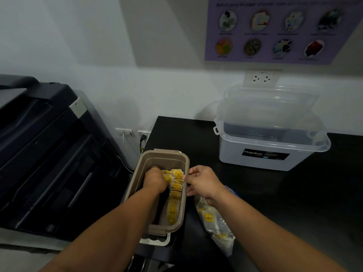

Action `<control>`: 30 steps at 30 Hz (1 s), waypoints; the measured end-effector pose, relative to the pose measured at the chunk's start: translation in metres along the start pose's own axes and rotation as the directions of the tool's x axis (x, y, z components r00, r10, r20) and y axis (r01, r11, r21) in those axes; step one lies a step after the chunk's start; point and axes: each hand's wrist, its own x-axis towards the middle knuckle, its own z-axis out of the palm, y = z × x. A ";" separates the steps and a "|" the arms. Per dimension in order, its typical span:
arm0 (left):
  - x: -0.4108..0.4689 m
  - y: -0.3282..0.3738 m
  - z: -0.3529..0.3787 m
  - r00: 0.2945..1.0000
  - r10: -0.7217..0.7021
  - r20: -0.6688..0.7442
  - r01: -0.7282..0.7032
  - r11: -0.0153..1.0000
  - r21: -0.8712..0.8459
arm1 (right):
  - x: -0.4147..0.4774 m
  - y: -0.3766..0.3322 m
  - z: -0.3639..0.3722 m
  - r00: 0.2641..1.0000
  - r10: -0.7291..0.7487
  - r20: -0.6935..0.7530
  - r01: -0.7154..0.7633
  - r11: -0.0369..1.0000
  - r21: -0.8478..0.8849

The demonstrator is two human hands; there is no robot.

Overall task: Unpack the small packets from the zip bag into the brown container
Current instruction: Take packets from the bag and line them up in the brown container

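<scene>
Small packets line the brown container, left hand curled on them inside, right hand gripping its right rim.

At 6 o'clock I see the brown container as matt, smooth plastic. The packets in it look like thin paper with yellow printed tags. At 5 o'clock the zip bag is clear, crinkled, glossy film. The table is black and dull. At 3 o'clock the storage box is cloudy, shiny plastic. At 9 o'clock the printer is dark matt plastic.
</scene>
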 end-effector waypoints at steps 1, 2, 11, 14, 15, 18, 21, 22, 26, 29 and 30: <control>0.000 0.000 0.000 1.000 -0.002 0.011 0.002 1.000 0.011 | 0.000 0.000 0.000 1.000 0.001 0.000 -0.001 1.000 0.003; 0.000 0.001 -0.001 1.000 0.000 0.019 0.000 1.000 0.029 | 0.000 0.000 0.000 1.000 -0.001 0.001 0.001 1.000 0.008; -0.038 0.028 -0.053 0.992 0.093 -0.086 -0.078 0.984 0.160 | -0.014 -0.010 -0.037 0.995 -0.086 -0.060 0.076 0.986 -0.147; -0.067 0.049 -0.072 0.945 0.230 -0.232 -0.244 0.969 -0.032 | -0.023 -0.013 -0.065 0.978 -0.176 -0.114 0.144 0.959 -0.245; -0.080 0.059 -0.077 0.928 0.275 -0.250 -0.306 0.948 -0.092 | -0.026 -0.013 -0.074 0.972 -0.202 -0.121 0.160 0.943 -0.290; -0.109 0.089 -0.074 0.872 0.426 -0.241 -0.473 0.860 -0.192 | -0.037 -0.008 -0.099 0.964 -0.239 -0.116 0.160 0.871 -0.465; -0.125 0.112 -0.047 0.825 0.551 -0.125 -0.564 0.791 -0.237 | -0.045 0.005 -0.114 0.974 -0.213 -0.080 0.106 0.733 -0.672; -0.127 0.117 -0.034 0.817 0.573 -0.067 -0.573 0.792 -0.211 | -0.046 0.011 -0.116 0.978 -0.199 -0.066 0.093 0.693 -0.715; -0.127 0.128 0.016 0.784 0.571 0.245 -0.599 0.799 0.054 | -0.051 0.031 -0.115 0.998 -0.047 -0.032 0.005 0.642 -0.767; -0.119 0.130 0.042 0.800 0.426 0.423 -0.573 0.750 0.329 | -0.047 0.043 -0.114 0.998 0.059 -0.026 -0.054 0.539 -0.841; -0.118 0.129 0.047 0.807 0.366 0.464 -0.554 0.742 0.378 | -0.046 0.046 -0.114 0.996 0.078 -0.031 -0.066 0.500 -0.863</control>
